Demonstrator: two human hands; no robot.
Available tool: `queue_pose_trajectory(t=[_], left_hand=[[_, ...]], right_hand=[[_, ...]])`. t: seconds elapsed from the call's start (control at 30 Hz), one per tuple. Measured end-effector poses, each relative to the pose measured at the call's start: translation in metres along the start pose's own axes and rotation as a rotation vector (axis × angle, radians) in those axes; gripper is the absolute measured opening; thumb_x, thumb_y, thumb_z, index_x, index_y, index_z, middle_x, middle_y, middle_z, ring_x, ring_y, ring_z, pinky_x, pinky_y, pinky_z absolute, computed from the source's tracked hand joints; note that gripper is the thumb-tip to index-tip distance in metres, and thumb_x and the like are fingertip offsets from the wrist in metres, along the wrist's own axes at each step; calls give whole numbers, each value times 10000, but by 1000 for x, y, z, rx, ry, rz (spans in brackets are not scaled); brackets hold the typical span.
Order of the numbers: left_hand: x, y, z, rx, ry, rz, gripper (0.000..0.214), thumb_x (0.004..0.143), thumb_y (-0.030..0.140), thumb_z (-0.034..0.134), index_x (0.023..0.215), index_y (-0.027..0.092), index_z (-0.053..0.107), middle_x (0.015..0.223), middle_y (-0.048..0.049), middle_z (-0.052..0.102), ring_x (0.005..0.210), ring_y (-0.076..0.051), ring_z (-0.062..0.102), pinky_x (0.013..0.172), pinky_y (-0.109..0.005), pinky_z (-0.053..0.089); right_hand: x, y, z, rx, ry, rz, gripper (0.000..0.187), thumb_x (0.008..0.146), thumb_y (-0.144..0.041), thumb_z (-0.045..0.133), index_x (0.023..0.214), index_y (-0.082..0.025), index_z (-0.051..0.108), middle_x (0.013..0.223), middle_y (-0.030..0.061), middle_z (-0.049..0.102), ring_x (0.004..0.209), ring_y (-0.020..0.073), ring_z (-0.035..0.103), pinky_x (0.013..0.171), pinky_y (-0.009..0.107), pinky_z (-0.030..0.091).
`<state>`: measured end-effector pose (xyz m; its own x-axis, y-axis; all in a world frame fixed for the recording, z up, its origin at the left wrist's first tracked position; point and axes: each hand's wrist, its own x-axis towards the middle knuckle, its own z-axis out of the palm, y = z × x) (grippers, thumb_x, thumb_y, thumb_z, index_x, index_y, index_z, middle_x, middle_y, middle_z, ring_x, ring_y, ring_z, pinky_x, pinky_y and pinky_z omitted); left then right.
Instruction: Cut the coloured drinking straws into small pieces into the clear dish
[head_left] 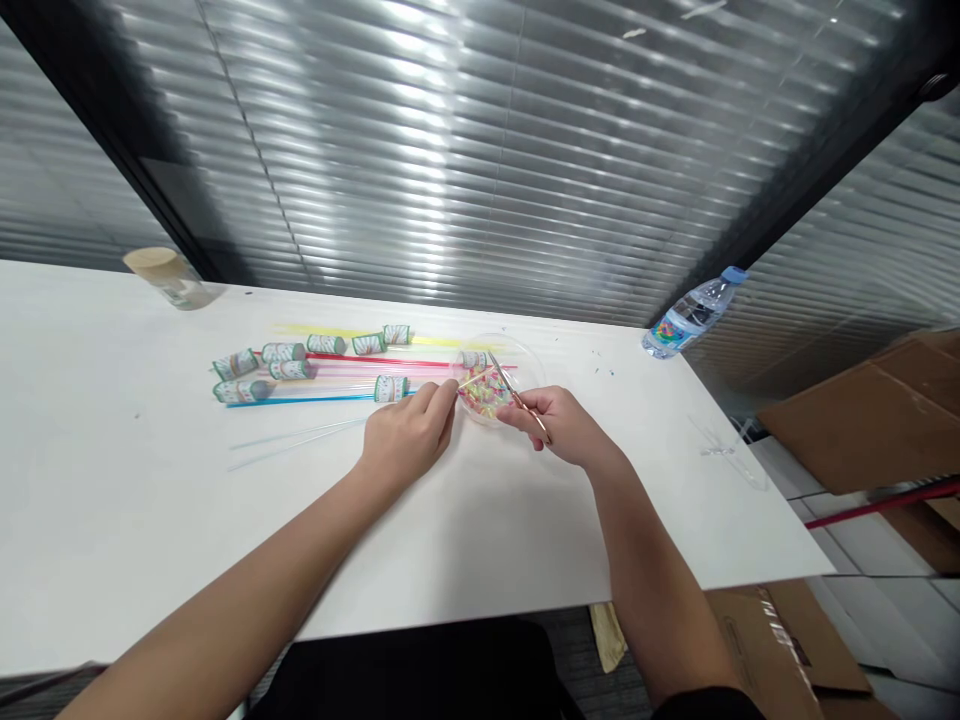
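My left hand (pixel 411 430) is closed on a thin pale yellow straw (pixel 474 380) whose end sticks out to the right over a clear round bowl (pixel 537 372). Small cut pieces (pixel 484 395) in yellow, pink and red lie in the bowl. In my right hand (pixel 562 422) is a pair of scissors (pixel 516 394) with rose-gold handles. Its blades point up and left above the bowl, close to the straw; whether they touch it I cannot tell. A small roll with a printed label (pixel 472 359) shows at the bowl's far left side.
Left of the bowl lie several printed rolls (pixel 283 352) and long thin straws in red (pixel 360 358), blue (pixel 322 400), yellow and clear. A lidded container (pixel 172 280) stands far left. A water bottle (pixel 690 318) is near the right edge; cardboard boxes (pixel 862 420) are beyond it.
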<state>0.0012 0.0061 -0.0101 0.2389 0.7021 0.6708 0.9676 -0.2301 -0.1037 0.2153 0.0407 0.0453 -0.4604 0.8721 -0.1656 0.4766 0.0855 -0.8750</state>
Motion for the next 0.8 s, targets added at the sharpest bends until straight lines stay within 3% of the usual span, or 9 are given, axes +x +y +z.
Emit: queue_pose_trajectory(t=[0.37,0.8], left_hand=[[-1,0,1,-31,-51,-43,248,929,235,410,1069,214,614,771,-15,692,551,-121,584,454,-271,211],[-3,-1,2,-72,-52,-33,277,916,199,407,1108,211,607,742,-9,684,540,-123,581,444,-267,210]], right_hand=[[1,5,-1,66,-37,-130,551,854,-638,509,556,-184,414,501,-40,401,479,83,335,477,239,267],[3,9,0,160,-132,-94,519,844,-639,532,618,-176,465,473,-34,458,467,82,364,469,230,254]])
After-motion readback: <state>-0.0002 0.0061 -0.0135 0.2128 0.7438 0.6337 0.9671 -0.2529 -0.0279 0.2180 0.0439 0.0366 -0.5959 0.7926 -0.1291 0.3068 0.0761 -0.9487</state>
